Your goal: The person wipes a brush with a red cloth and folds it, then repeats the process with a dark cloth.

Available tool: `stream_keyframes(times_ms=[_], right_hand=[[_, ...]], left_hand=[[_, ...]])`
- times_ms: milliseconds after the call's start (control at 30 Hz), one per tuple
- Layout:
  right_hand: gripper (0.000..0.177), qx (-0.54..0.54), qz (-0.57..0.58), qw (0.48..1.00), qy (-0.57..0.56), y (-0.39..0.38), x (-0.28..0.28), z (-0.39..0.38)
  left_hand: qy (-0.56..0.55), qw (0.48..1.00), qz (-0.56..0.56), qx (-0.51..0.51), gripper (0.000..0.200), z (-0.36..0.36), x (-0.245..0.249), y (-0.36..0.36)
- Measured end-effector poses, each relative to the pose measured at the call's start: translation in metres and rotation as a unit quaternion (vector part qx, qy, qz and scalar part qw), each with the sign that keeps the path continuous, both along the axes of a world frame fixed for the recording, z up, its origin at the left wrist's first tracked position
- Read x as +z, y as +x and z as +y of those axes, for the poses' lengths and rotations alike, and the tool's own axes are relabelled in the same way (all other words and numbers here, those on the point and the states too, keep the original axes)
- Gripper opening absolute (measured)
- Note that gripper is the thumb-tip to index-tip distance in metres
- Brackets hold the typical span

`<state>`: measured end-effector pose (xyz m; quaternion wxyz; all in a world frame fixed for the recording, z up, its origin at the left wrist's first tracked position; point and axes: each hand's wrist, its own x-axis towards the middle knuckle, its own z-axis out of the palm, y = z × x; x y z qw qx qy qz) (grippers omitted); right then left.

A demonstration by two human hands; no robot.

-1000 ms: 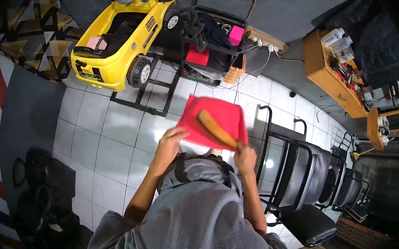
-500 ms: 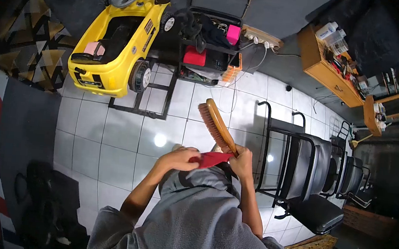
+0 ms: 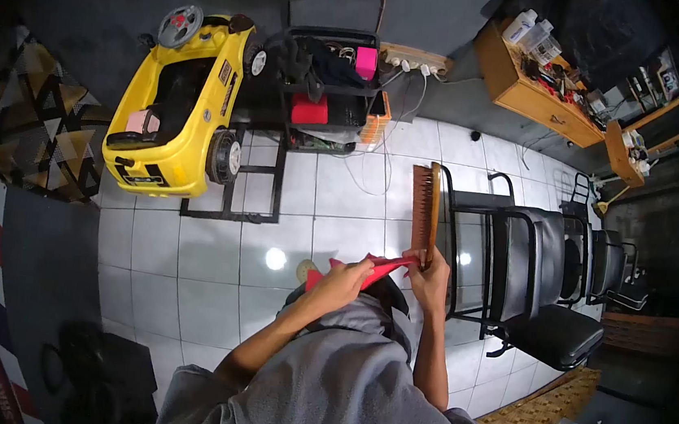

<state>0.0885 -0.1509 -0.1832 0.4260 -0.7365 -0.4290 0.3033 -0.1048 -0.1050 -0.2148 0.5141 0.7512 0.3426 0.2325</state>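
Observation:
In the head view, my right hand (image 3: pixel 430 284) is closed around the lower end of a wooden-backed bristle brush (image 3: pixel 434 213). The brush stands nearly upright, its brown bristles facing left. A red cloth (image 3: pixel 387 266) stretches between my two hands, one end reaching the fingers of my right hand. My left hand (image 3: pixel 341 284) pinches the cloth on the other side, and a loose red part hangs out past its knuckles. Both hands are in front of my grey top, above the tiled floor.
A yellow toy car (image 3: pixel 165 113) stands on a black metal frame at the left. Beside it is a black shelf cart (image 3: pixel 324 88). Black padded chairs (image 3: pixel 534 268) line the right side, below a wooden drawer counter (image 3: pixel 542 101) with bottles and tools.
The brush has swung from leaning left to nearly upright and moved right. The cloth is spread longer between my hands. The camera view has shifted.

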Motion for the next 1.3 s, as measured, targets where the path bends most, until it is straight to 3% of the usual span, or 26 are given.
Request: stream_keyframes(times_ms=[100,200,333,400,500,633,700,733,767,800,833,900,933,967,1000,1033,1067,1167,1200,1233,1267,1300], right_hand=[[0.011,-0.045,-0.056,0.997,0.031,0.007,-0.012,0.001],[0.024,-0.065,-0.169,0.984,0.002,0.017,-0.004,0.004],[0.041,-0.075,-0.054,0.996,-0.011,0.029,-0.01,-0.001],[0.047,-0.09,0.152,0.984,0.031,0.031,-0.034,-0.012],[0.054,-0.057,0.323,0.944,0.043,0.022,0.0,-0.012],[0.053,0.024,0.444,0.884,0.146,0.026,0.041,-0.004],[0.054,0.0,0.448,0.893,0.045,0.026,0.036,0.002],[0.056,0.039,0.459,0.887,0.036,0.035,0.023,0.004],[0.057,0.079,0.469,0.879,0.027,0.046,0.003,0.007],[0.058,0.124,0.226,0.965,0.048,0.054,-0.029,0.011],[0.059,0.141,0.136,0.98,-0.036,0.059,-0.048,0.011],[0.062,0.205,-0.062,0.967,-0.139,0.069,-0.096,0.002],[0.061,0.25,-0.135,0.932,-0.226,0.077,-0.115,-0.009],[0.057,0.25,-0.253,0.915,-0.191,0.093,-0.206,-0.03],[0.061,0.261,-0.254,0.902,-0.233,0.111,-0.242,-0.047],[0.064,0.273,-0.255,0.886,-0.275,0.128,-0.277,-0.063],[0.067,0.229,-0.236,0.865,-0.379,0.148,-0.329,-0.072],[0.072,0.121,-0.181,0.916,-0.337,0.171,-0.323,-0.087],[0.071,0.058,0.0,0.93,-0.362,0.174,-0.309,-0.085],[0.069,-0.006,0.18,0.909,-0.375,0.172,-0.267,-0.073],[0.064,-0.092,0.359,0.865,-0.338,0.165,-0.241,-0.059],[0.064,-0.101,0.513,0.811,-0.261,0.166,-0.203,-0.049]], left_hand=[[0.01,1.0,0.02,-0.008,0.014,0.005,0.02,0.003],[-0.031,0.999,0.011,0.036,0.02,0.006,0.026,0.013],[-0.05,0.992,0.019,0.111,0.024,0.018,0.035,0.035],[-0.11,0.985,-0.003,0.133,0.024,0.025,0.049,0.047],[-0.167,0.978,-0.03,0.124,0.024,0.035,0.057,0.066],[-0.199,0.974,-0.095,0.051,0.023,0.04,0.098,0.085],[-0.165,0.983,-0.085,0.003,0.021,0.045,0.131,0.091],[-0.161,0.985,-0.061,-0.011,0.02,0.048,0.144,0.095],[-0.102,0.985,-0.141,-0.023,0.021,0.056,0.135,0.099],[-0.094,0.98,-0.173,-0.021,0.023,0.06,0.142,0.101],[-0.085,0.975,-0.207,-0.02,0.024,0.064,0.152,0.101],[-0.036,0.972,-0.233,-0.001,0.024,0.07,0.171,0.106],[-0.047,0.967,-0.249,0.011,0.023,0.072,0.179,0.108],[-0.057,0.962,-0.266,0.024,0.023,0.074,0.189,0.108],[-0.095,0.946,-0.301,0.07,0.022,0.071,0.194,0.11],[-0.098,0.94,-0.324,0.049,0.021,0.074,0.194,0.106],[-0.106,0.937,-0.329,0.054,0.021,0.074,0.193,0.106],[-0.143,0.931,-0.329,0.074,0.021,0.064,0.188,0.116],[-0.156,0.928,-0.327,0.083,0.021,0.059,0.186,0.12],[-0.162,0.94,-0.287,0.087,0.021,0.058,0.175,0.124],[-0.148,0.95,-0.264,0.076,0.022,0.059,0.17,0.129],[-0.136,0.958,-0.242,0.067,0.022,0.058,0.167,0.134]])
